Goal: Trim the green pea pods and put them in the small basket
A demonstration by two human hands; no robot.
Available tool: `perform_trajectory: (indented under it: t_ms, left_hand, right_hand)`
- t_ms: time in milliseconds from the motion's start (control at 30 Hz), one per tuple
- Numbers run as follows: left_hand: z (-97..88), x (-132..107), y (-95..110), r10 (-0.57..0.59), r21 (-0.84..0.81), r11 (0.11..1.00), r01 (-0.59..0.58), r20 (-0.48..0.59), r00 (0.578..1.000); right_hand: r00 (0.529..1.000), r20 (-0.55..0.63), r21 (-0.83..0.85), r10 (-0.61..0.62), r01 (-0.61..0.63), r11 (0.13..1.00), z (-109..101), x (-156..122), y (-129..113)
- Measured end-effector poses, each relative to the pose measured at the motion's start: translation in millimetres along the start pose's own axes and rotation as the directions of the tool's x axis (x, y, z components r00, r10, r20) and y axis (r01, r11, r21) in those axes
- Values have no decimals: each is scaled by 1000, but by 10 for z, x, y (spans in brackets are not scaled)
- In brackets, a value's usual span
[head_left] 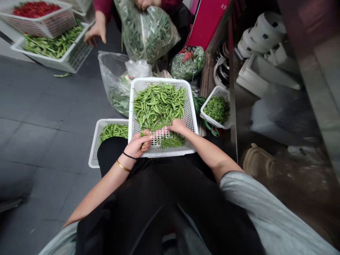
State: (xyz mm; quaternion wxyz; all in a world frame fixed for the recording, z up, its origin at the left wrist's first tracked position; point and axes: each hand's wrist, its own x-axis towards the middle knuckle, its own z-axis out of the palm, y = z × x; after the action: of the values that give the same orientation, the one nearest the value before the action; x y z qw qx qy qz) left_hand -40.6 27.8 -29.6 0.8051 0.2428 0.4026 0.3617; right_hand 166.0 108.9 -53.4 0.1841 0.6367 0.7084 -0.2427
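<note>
The right hand (pixel 177 125), fingertips hidden, meets the flat green bean pods (pixel 159 102) just ahead, so its grip cannot be told; the left hand (pixel 138 145) pinches a half-hidden pod (pixel 142 134) over the white perforated basket (pixel 190 115). Left of both hands, a knee (pixel 113 152) covers part of a second basket (pixel 93 148), gray floor tiles (pixel 53 141) beyond; ahead, the top edge crops a co-worker (pixel 97 30).

The basket (pixel 190 109) looked smooth plastic, the bag (pixel 150 33) glossy plastic, the bracelet (pixel 123 166) shiny metal, the sleeve (pixel 255 202) matt cloth.
</note>
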Motion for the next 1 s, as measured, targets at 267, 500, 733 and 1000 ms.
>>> perform_trajectory:
  t_ms: [267,500,733,1000]
  left_hand:
    - [229,196,-212,207,410,906,-104,-213,955]
    - [162,51,-92,125,145,985,-96,-206,971]
    - [205,33,-140,41,62,997,-37,-78,996]
    - [137,18,-89,-32,179,983,28,18,999]
  right_hand:
    - [885,-272,-222,-378,324,920,203,-867,-257]
    - [655,-512,53,-556,670,741,227,-818,-67]
    - [624,-554,327,-552,772,544,242,-912,-115]
    - [806,-431,591,-406,592,548,45,-833,192]
